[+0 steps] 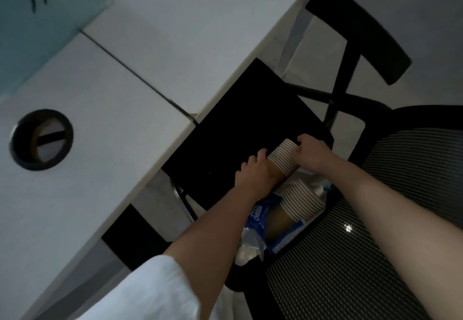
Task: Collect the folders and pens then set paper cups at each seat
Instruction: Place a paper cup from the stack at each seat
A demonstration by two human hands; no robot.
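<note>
Cup step under way — left hand [253,172] and right hand [309,154] both clamp a stack of paper cups [281,156] above the blue wrapper [263,219]; next, likely peel one off for the table [100,144].

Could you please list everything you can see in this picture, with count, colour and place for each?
Table: one, white, left and top, with a seam across it.
Cable hole: one, dark-rimmed, round, in the table at the left.
Sheet: one, teal with dark writing, top left corner.
Chair seat: one, black, tucked at the table edge.
Mesh chair back: one, black and grey, lower right.
Paper cup stack: one, brown with white stripes, held over the seat.
Second cup stack: one, same stripes, lying in the wrapper.
Plastic wrapper: one, blue and clear, below the hands.
Left hand: grips the stack's lower end.
Right hand: fingers curled round its rims.
</note>
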